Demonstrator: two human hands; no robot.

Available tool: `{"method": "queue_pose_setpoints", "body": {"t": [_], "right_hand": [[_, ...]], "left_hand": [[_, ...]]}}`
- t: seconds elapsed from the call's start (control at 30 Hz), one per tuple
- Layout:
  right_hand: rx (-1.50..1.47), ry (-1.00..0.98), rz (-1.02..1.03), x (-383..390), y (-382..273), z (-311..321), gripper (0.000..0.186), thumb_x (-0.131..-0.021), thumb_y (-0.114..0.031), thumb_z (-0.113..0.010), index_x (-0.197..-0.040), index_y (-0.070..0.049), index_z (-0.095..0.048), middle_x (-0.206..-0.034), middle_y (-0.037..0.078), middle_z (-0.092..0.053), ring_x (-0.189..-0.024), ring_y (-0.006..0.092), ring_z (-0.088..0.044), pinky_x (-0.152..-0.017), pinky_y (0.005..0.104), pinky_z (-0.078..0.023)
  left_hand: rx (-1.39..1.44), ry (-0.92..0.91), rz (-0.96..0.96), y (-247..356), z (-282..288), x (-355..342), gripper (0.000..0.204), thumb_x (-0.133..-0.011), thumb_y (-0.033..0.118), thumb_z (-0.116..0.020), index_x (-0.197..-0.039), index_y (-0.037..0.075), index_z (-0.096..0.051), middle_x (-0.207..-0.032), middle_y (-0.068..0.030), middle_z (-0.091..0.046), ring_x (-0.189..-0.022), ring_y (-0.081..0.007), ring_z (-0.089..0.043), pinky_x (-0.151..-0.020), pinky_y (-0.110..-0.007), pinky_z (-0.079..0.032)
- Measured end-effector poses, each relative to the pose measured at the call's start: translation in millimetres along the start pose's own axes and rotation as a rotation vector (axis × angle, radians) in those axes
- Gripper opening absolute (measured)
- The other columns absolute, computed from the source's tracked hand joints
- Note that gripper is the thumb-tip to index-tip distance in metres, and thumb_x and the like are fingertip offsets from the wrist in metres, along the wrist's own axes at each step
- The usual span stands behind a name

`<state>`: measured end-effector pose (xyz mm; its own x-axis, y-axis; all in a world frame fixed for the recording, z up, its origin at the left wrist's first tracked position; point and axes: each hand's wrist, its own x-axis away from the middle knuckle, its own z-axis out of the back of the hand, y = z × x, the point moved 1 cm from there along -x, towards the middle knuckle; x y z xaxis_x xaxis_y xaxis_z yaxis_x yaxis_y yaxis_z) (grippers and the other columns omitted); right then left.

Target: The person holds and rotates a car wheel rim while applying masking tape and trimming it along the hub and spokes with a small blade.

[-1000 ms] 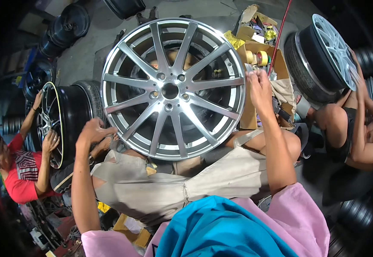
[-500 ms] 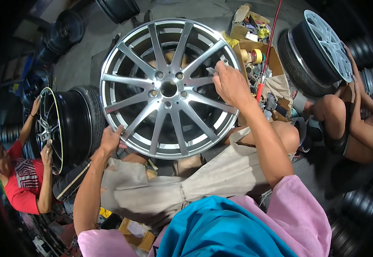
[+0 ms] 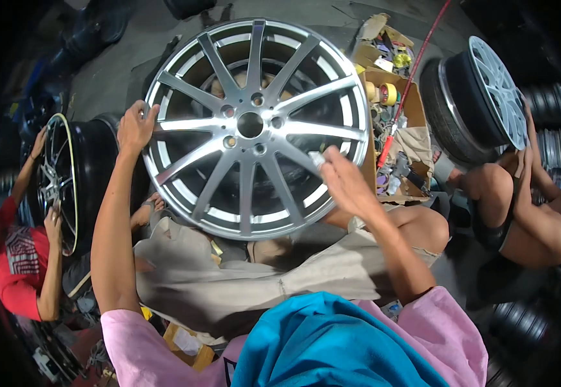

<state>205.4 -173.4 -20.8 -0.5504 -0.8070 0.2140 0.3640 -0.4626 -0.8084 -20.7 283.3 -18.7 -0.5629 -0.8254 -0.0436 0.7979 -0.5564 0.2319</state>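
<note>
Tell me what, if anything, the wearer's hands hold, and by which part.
The right hand holds a small pale piece, exact part blurred. The left hand is at the left edge of the wheel; whether it grips is unclear.

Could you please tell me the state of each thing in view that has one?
Silver wheel: face up, tyreless
Left hand: fingers curled, at the wheel's edge
Right hand: closed on a pale piece
Cardboard box: open, filled
Red rod: slanting over the box
Yellow-rimmed wheel: co-worker's hand on it
</note>
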Motion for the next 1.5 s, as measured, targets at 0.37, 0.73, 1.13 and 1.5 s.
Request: {"method": "queue_pose_setpoints", "body": {"t": [0.37, 0.73, 1.13, 1.5], "right_hand": [[0.116, -0.030, 0.142, -8.8, -14.4, 87.2, 0.016, -0.108, -0.017, -0.062, -0.112, -0.001, -0.062, -0.101, 0.022, -0.067, -0.095, 0.0446, -0.067, -0.084, 0.0534, -0.052], [0.591, -0.163, 0.637, -75.8, -24.8, 78.7, 0.012, -0.106, -0.017, -0.064, -0.110, -0.006, -0.068, -0.104, 0.010, -0.072, -0.099, 0.0317, -0.069, -0.092, 0.0424, -0.044], [0.618, -0.324, 0.705, -102.8, -40.0, 50.1, 0.017, -0.107, -0.022, -0.068, -0.116, -0.009, -0.073, -0.122, 0.008, -0.077, -0.114, 0.0284, -0.069, -0.099, 0.0430, -0.042], [0.684, -0.375, 0.785, -114.1, -47.7, 42.0, 0.017, -0.106, -0.023, -0.069, -0.111, -0.009, -0.074, -0.114, 0.009, -0.076, -0.110, 0.0270, -0.069, -0.096, 0.0404, -0.042]], "left_hand": [[0.003, 0.029, -0.005, 2.8, 5.4, 13.6, 0.054, -0.103, 0.061, -0.068, -0.118, 0.009, -0.076, -0.097, -0.0210, -0.079, -0.101, -0.0445, -0.076, -0.087, -0.053, -0.056], [0.040, 0.015, 0.038, -5.8, 10.8, 18.1, 0.050, -0.105, 0.053, -0.068, -0.124, 0.009, -0.079, -0.100, -0.0223, -0.079, -0.102, -0.0459, -0.076, -0.088, -0.052, -0.056], [0.115, 0.063, -0.017, 1.5, 13.5, 24.9, 0.043, -0.104, 0.047, -0.071, -0.120, 0.008, -0.080, -0.087, -0.0220, -0.075, -0.088, -0.0443, -0.074, -0.080, -0.051, -0.054], [0.119, 0.073, -0.038, 1.6, 10.4, 25.9, 0.043, -0.105, 0.048, -0.070, -0.117, 0.007, -0.079, -0.086, -0.0205, -0.074, -0.087, -0.0427, -0.074, -0.078, -0.051, -0.054]]}}
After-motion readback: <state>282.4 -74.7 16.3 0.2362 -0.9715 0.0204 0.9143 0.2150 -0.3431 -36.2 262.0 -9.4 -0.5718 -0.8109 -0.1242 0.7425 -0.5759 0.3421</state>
